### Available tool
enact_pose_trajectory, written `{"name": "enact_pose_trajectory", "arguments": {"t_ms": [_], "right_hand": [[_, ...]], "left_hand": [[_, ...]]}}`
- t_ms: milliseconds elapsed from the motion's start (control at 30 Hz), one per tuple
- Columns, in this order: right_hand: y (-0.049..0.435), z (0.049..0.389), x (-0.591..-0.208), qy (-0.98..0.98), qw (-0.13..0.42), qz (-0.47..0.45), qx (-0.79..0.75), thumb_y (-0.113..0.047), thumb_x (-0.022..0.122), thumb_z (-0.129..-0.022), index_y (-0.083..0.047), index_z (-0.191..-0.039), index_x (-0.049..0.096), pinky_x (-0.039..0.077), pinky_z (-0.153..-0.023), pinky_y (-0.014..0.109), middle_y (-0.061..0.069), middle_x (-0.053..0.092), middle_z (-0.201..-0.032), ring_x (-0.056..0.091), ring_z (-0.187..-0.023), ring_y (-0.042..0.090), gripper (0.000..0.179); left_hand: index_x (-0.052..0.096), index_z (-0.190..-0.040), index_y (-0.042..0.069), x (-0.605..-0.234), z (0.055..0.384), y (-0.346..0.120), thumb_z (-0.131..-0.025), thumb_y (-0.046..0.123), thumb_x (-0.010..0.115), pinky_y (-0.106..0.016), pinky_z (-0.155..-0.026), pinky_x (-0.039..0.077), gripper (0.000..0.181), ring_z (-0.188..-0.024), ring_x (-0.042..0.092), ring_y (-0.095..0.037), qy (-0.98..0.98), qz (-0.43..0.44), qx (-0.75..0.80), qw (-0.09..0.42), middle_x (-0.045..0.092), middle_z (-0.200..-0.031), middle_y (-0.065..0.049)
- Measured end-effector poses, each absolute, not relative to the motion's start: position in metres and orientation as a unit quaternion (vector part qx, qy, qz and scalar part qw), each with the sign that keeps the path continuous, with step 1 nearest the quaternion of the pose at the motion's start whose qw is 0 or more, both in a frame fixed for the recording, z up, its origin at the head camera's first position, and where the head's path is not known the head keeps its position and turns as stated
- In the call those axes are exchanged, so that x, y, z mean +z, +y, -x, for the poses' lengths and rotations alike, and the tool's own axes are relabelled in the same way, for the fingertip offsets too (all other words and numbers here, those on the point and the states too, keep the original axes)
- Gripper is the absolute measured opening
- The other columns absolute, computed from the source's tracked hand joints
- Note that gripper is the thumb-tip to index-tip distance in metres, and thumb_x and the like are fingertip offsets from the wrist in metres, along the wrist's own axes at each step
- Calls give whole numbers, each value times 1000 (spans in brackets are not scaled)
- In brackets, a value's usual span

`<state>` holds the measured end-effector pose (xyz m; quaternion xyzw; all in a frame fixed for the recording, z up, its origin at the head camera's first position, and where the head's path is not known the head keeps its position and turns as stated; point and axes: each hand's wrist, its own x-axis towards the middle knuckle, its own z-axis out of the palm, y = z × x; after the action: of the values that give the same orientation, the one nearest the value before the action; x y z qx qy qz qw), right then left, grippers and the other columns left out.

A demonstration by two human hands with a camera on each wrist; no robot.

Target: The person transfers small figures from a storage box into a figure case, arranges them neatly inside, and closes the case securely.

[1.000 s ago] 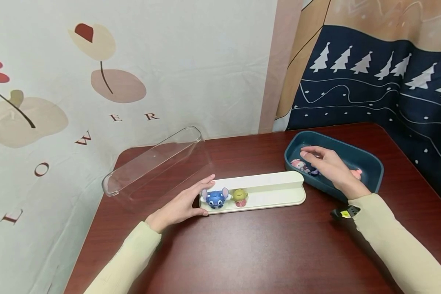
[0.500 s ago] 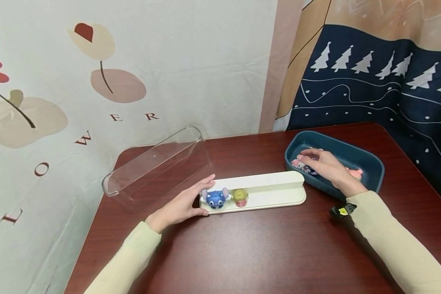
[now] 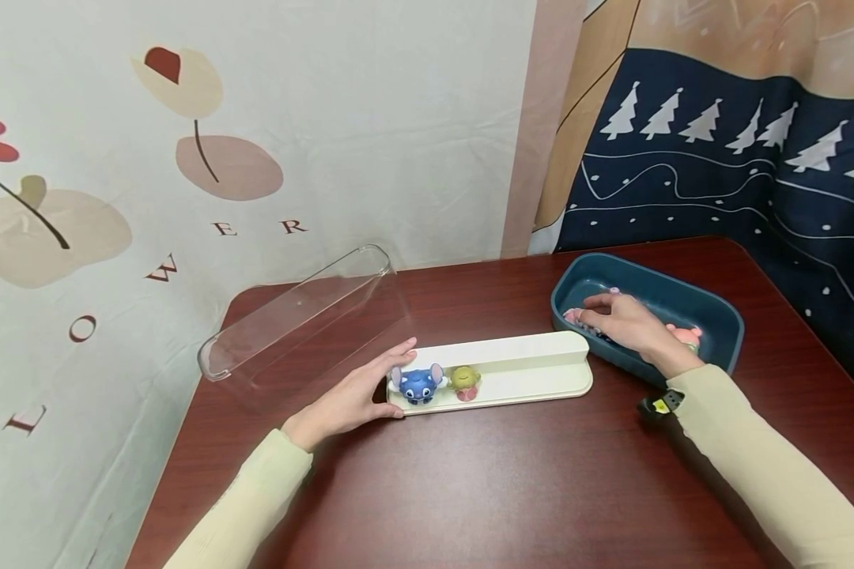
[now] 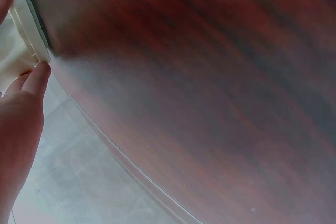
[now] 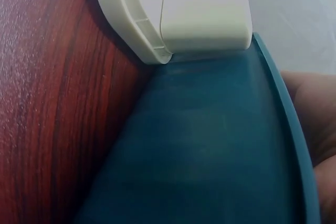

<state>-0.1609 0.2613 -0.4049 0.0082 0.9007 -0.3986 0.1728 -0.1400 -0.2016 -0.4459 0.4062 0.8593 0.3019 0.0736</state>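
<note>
A cream stepped display base (image 3: 519, 383) lies mid-table, carrying a blue big-eared figurine (image 3: 418, 385) and a yellow-green figurine (image 3: 464, 379) with a pink lower part. My left hand (image 3: 356, 395) holds the base's left end, thumb at the front corner and fingers behind. In the left wrist view, fingertips (image 4: 38, 77) press on its edge. My right hand (image 3: 629, 324) reaches down into a dark blue bin (image 3: 729, 324), fingers bent over a pink-and-white figurine (image 3: 572, 315); I cannot tell whether they grip it. The right wrist view shows mostly the bin's outer wall (image 5: 199, 145).
A clear plastic cover (image 3: 299, 308) stands at the back left, by the cloth-covered wall. Inside the bin, a pink figurine (image 3: 685, 336) sits right of my hand. The bin's near left side adjoins the base's right end. A black device (image 3: 660, 405) is on my right wrist.
My right hand has moved slightly left and lower inside the bin, uncovering more of the pink figurine on the right. The left hand and the base have stayed still.
</note>
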Motion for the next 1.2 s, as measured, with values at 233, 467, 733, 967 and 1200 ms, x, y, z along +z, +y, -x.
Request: {"name": "enact_pose_trajectory", "arguments": {"t_ms": [233,467,733,967,1200], "right_hand": [[258,164,-405,918,148,8,-369,-38,62,-104,12,-148,45,44,-106,62,31,54,-140,49,-126,45,68],[260,165,-407,914,138,6,-381,-26,63,-104,10,-138,57,49,-91,49,26,61,-126,51,-112,39,50],[262,165,-406,915,137,3,-380,-27,66,-103,7,-134,61,51,-80,37,22,64,-119,56,-103,33,46],[269,159,-395,910,128,-28,-393,-32,66,-103,2,-141,56,55,-90,45,26,58,-133,57,-109,37,53],[271,146,-375,906,80,-34,-415,-36,65,-103,-3,-147,52,55,-90,36,27,56,-138,55,-116,40,57]], "left_hand": [[41,-158,14,-447,140,-202,-78,12,92,-39,-119,35,95,-150,38,-22,859,-406,302,73,30,-169,-6],[41,-158,15,-447,140,-202,-78,12,92,-39,-119,35,94,-150,37,-21,860,-402,304,77,29,-169,-2],[41,-158,14,-448,141,-202,-78,12,92,-39,-119,35,94,-150,38,-21,860,-403,302,75,30,-169,-5],[41,-158,14,-448,141,-202,-78,12,92,-39,-120,35,94,-150,37,-22,858,-408,303,72,30,-169,-7],[41,-158,14,-448,141,-202,-79,11,92,-40,-119,35,94,-150,37,-22,860,-407,300,71,30,-169,-5]]}}
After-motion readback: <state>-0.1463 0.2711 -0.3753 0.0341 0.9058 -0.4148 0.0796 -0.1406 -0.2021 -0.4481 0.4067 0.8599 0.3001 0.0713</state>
